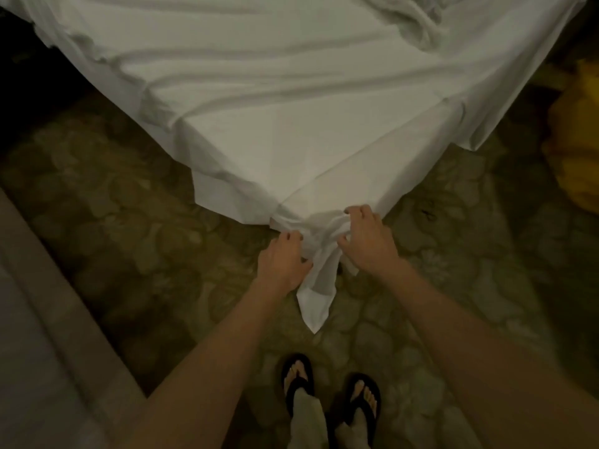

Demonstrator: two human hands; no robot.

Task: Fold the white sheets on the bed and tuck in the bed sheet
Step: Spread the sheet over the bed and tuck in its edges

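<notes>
At far left, a pale upholstered edge [48, 319] of some furniture runs diagonally beside the patterned carpet [129, 222]. Centre: the bed corner [259, 124], covered by the white bed sheet [291, 163], whose untucked corner hangs off the mattress and is gathered into a bunch with a pointed tail [316, 303] hanging toward the floor. The left hand [285, 262] has its grip closed on the left side of the bunch, fingers curled into the cloth. The right hand [366, 236] grips the right side, fingertips dug into the folds. Below, two feet in black flip-flops [330, 390] stand on the carpet. Upper right: a crumpled white sheet [418, 17] lies on the bed; at far right, a blurred yellow object [577, 140].
</notes>
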